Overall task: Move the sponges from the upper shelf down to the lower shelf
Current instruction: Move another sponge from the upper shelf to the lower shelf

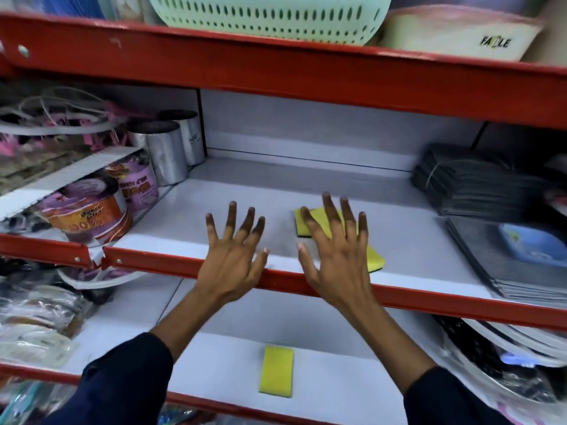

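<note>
Bare and spread wide, the person's right hand [336, 256] hovers over a flat yellow sponge with a dark green scouring underside [376, 256] on the white upper shelf with a red metal lip [429, 240], fingers splayed and gripping nothing; whether the palm touches the sponge cannot be told. A second yellow sponge [302, 220] lies just behind, partly hidden under the fingertips. The left hand [234, 256] is equally open and empty, held above bare shelf just beside the right. On the white lower shelf [337, 381], one yellow rectangular sponge [276, 371] already lies near the front edge, so the job looks partly done. The risks from here are plain: the two upper sponges overlap or lie close, and a flat-handed grab may catch only one or push the rear one deeper; the near sponge sits close to the red lip and could be knocked off the front. Stacked grey folded cloths [469, 185] to the right and printed purple-and-orange tubs [92, 213] to the left stand well apart and seem unlikely to be disturbed.
</note>
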